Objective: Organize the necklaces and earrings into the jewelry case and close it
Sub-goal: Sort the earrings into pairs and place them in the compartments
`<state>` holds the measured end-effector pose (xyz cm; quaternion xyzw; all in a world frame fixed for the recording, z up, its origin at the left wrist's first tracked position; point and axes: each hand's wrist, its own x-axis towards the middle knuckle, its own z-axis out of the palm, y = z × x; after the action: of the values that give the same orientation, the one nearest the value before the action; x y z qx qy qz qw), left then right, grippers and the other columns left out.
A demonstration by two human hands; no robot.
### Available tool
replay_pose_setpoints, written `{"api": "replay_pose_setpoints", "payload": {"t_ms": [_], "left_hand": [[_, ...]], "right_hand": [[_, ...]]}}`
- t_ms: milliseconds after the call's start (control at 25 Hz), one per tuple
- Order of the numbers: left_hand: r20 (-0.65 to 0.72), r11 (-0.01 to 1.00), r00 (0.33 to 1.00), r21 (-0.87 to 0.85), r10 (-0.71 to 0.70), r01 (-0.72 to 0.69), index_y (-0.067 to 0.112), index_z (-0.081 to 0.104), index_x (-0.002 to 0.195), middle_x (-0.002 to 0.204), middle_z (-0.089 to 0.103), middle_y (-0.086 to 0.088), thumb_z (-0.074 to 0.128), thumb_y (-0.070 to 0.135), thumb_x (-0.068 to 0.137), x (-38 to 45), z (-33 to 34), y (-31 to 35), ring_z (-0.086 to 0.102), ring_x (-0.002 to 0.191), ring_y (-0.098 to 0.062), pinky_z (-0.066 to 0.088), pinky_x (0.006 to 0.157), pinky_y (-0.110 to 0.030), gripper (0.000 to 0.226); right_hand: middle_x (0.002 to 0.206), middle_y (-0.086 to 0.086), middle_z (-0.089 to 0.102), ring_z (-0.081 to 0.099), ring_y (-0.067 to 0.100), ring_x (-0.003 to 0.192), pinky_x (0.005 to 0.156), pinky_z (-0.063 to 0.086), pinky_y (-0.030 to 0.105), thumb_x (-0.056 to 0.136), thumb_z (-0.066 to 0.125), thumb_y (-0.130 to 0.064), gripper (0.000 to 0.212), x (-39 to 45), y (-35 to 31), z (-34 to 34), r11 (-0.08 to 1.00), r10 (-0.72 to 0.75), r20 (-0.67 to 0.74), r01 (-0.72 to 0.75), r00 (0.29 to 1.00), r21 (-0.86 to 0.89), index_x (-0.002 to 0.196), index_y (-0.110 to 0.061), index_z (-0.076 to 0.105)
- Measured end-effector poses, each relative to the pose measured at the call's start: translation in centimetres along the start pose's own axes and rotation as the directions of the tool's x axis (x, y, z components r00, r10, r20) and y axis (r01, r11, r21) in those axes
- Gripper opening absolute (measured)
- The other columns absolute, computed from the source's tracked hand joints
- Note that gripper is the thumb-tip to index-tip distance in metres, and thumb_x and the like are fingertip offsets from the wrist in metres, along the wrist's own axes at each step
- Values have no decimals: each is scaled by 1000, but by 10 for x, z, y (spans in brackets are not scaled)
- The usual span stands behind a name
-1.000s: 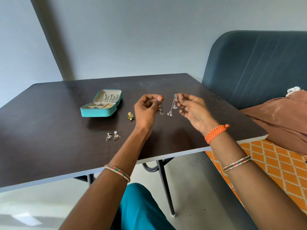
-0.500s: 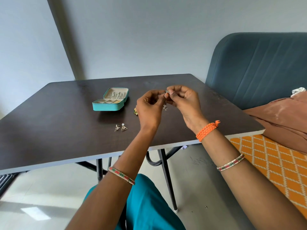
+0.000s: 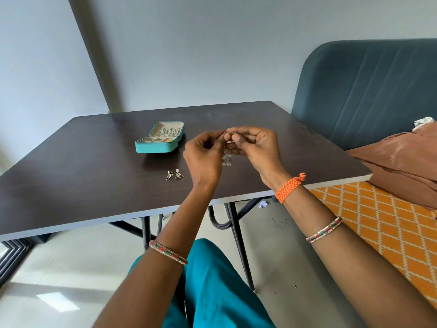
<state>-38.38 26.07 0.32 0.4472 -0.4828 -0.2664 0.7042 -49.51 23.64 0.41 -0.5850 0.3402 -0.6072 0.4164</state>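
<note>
Currently: dangling silver earrings (image 3: 227,157) pinched between left hand (image 3: 205,157) and right hand (image 3: 256,150), both curled, above the table (image 3: 94,162). Open teal jewelry case (image 3: 160,140) beyond the left hand; triangular earrings (image 3: 173,175) beside it. Next, probably: carry to case.

**Teal, orange and dark wood on show**

Teal jewelry case (image 3: 156,147) with a beige lining sits on the dark brown table (image 3: 82,162). Silver triangle earrings (image 3: 175,175) glint. Orange braided wristband (image 3: 289,187), red-green patterned bangles (image 3: 168,252), teal trousers (image 3: 220,285), orange white-lattice cushion (image 3: 383,223), slate-blue sofa back (image 3: 369,91).
</note>
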Motion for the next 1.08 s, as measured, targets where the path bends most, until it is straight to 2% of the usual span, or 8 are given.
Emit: {"api": "replay_pose_setpoints", "payload": {"t_ms": [120, 280, 440, 560, 680, 840, 1000, 1080], "left_hand": [[83, 999, 996, -25, -24, 27, 17, 72, 84, 67, 70, 10, 68, 10, 85, -3, -11, -7, 61, 61, -7, 52, 64, -25, 8], [220, 997, 973, -25, -63, 70, 8, 71, 92, 80, 73, -7, 66, 9, 86, -21, -24, -7, 66, 70, -11, 55, 67, -23, 8], [266, 998, 961, 18, -70, 67, 11, 71, 92, 81, 73, -6, 66, 9, 85, -32, -35, -9, 68, 73, -12, 57, 69, -23, 9], [299, 983, 936, 33, -183, 181, 9, 70, 92, 84, 72, -10, 63, 5, 87, -33, -36, -18, 70, 77, -18, 58, 73, -26, 10], [318, 965, 911, 89, -263, 248, 11, 70, 87, 83, 72, -11, 62, 3, 88, -30, -35, -28, 69, 78, -18, 58, 74, -27, 11], [298, 955, 909, 158, -290, 253, 11, 70, 84, 85, 72, -14, 63, 3, 87, -23, -34, -39, 71, 82, -24, 58, 78, -33, 11], [247, 946, 936, 269, -250, 182, 8, 72, 88, 81, 73, -11, 69, 4, 83, -12, -30, -46, 70, 73, -15, 57, 76, -28, 7], [238, 930, 945, 344, -223, 133, 9, 74, 89, 80, 73, -8, 72, 8, 81, -6, -28, -49, 67, 69, -10, 57, 74, -24, 8]], "right_hand": [[79, -8, 74, 71, 8, 75, 65, 52, 17, 88, 58, 4, 17, -4, -1, -2, 999, -34, 3, 34, 999, -37, 92, -8, 70], [91, 12, 72, 70, 14, 79, 72, 56, 23, 89, 56, 6, 16, -22, 3, -9, 998, -31, 90, 37, 995, -59, 97, 0, 68], [91, 7, 72, 71, 15, 83, 73, 56, 23, 86, 60, 5, 20, -36, 7, -17, 988, -63, 177, 87, 982, -130, 98, -8, 70], [89, 7, 72, 72, 16, 82, 71, 57, 24, 87, 59, 5, 20, -38, 17, -19, 991, 24, 180, 1, 983, -137, 98, -9, 70], [91, 9, 71, 71, 12, 80, 69, 57, 22, 87, 58, 6, 21, -37, 27, -20, 982, 106, 181, -74, 978, -173, 97, -9, 69], [92, 12, 70, 70, 5, 72, 64, 55, 18, 89, 57, 5, 17, -27, 36, -18, 961, 182, 195, -132, 964, -244, 98, -5, 67], [94, 20, 70, 67, 12, 74, 62, 54, 17, 89, 58, 4, 12, -11, 41, -17, 942, 211, 212, -140, 954, -306, 91, -7, 62], [94, 19, 70, 65, 12, 75, 60, 53, 15, 88, 59, 3, 10, -4, 43, -17, 931, 251, 236, -168, 939, -323, 89, -7, 61]]}}
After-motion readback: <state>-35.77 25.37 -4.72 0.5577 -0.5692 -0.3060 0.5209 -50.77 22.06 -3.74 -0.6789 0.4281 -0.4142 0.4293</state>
